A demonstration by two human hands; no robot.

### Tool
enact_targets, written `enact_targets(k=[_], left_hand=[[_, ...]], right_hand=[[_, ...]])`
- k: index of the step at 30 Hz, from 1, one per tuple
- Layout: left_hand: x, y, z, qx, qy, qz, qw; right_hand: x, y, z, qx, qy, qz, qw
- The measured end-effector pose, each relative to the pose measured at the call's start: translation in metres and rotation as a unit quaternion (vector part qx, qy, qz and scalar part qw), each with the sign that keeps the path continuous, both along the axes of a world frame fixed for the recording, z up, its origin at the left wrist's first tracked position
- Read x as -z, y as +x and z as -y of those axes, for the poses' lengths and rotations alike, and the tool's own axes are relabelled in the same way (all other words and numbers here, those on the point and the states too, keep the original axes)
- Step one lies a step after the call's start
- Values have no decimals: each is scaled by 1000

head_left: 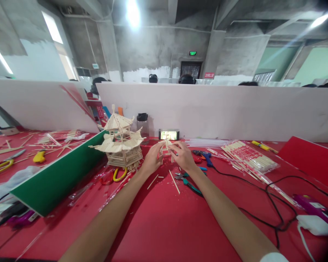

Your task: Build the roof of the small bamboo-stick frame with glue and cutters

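Both my hands are at a small wooden stick structure (166, 148) on the red table. My left hand (153, 158) grips its left side with the fingers bent around it. On the other side, my right hand (183, 156) has its fingertips closed on the structure's upper right part. A larger pagoda-like model of pale sticks (123, 142) stands to the left. Loose sticks (174, 182) lie in front of the hands. Cutting pliers with green handles (191, 185) rest below my right wrist.
A lit phone (169, 135) and a bottle (142, 125) stand behind. A blue glue gun (206, 157) with a black cable (246, 179) and packed sticks (248, 156) lie right. A green board (62, 174) leans left; a white partition (221, 111) crosses the back.
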State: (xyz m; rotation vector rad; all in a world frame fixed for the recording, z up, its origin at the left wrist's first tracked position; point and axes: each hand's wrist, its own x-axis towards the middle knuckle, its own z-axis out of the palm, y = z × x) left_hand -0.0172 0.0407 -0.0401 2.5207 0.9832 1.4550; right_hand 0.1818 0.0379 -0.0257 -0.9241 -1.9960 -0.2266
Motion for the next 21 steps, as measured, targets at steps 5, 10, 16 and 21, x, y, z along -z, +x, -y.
enact_targets(k=[5, 10, 16, 21], left_hand=[[-1, 0, 1, 7, 2, 0, 1000], [0, 0, 0, 3, 1, -4, 1000], [1, -2, -1, -3, -6, -19, 1000], [-14, -5, 13, -59, 21, -31, 998]], right_hand=[[3, 0, -2, -3, 4, 2, 1000], [1, 2, 0, -34, -7, -34, 999], [-9, 15, 13, -70, -62, -90, 992], [-13, 28, 36, -96, -118, -106, 983]])
